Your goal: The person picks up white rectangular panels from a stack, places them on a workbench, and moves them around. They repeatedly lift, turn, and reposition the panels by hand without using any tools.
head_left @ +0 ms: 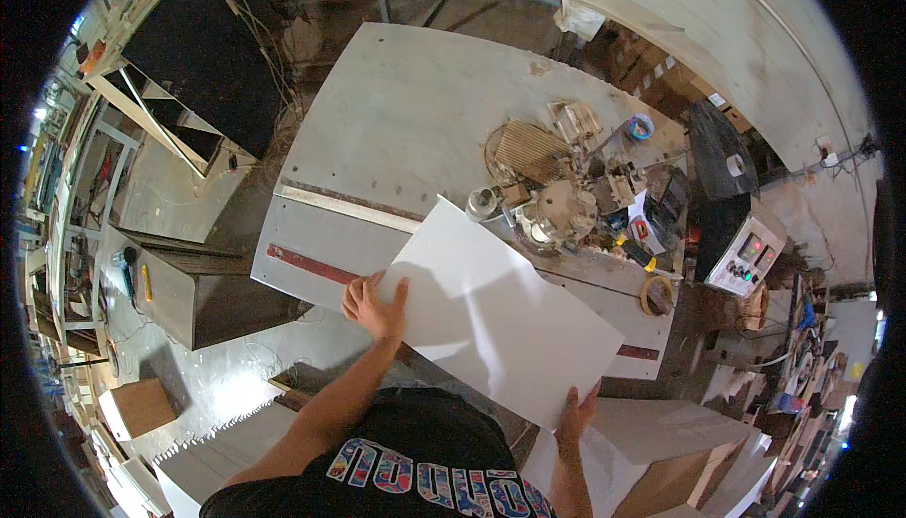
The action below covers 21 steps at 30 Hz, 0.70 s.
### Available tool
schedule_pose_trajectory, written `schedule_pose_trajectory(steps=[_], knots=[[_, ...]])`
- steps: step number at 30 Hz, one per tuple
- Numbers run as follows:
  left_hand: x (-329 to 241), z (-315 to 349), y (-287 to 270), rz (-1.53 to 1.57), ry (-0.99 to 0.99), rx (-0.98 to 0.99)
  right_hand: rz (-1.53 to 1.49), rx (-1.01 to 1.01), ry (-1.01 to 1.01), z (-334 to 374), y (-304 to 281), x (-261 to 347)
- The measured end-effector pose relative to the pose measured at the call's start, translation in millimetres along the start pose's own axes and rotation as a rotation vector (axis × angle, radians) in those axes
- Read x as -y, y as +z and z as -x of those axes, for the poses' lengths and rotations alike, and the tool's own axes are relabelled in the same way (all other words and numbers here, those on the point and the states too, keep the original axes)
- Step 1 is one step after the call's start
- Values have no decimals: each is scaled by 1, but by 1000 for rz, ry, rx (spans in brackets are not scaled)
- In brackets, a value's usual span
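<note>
A large white panel (491, 320) with a smooth, shiny face lies tilted across the middle of the view, between my two hands. My left hand (376, 308) grips its left edge, thumb on the face and fingers around the side. At the lower right corner, my right hand (576, 414) holds the panel's edge, its fingers partly hidden. The panel's far part overlaps a grey machine table (377, 93). Just beyond the panel is a dusty machine head (557, 211) with metal parts.
A yellow-and-black tool (635, 252), a tape roll (655, 295) and a blue roll (640, 126) lie near the machine. A control box (747, 249) stands at right. Stacked boards (651, 433) are at lower right, a dark-edged cabinet (208, 292) at left.
</note>
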State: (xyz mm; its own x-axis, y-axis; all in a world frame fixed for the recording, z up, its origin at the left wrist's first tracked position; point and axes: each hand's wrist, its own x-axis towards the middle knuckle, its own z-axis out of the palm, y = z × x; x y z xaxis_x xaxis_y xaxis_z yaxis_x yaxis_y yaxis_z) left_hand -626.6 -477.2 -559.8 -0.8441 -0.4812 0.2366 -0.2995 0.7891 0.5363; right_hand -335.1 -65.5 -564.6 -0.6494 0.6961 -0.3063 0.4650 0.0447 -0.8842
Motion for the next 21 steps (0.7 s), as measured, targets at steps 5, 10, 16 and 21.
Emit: schedule_pose_trajectory(steps=[5, 10, 16, 21], knots=[[15, -41, -1, 55, 96, -39, 2, -38, -98, 6, 38, -2], [39, -77, 6, 63, 120, -5, -51, -90, 40, 19, 77, 4], [42, -56, 15, 210, 65, -31, -22, -94, -36, 18, 113, 10], [-3, 27, -7, 1, 100, 336, 11, -99, -47, 13, 136, 18]])
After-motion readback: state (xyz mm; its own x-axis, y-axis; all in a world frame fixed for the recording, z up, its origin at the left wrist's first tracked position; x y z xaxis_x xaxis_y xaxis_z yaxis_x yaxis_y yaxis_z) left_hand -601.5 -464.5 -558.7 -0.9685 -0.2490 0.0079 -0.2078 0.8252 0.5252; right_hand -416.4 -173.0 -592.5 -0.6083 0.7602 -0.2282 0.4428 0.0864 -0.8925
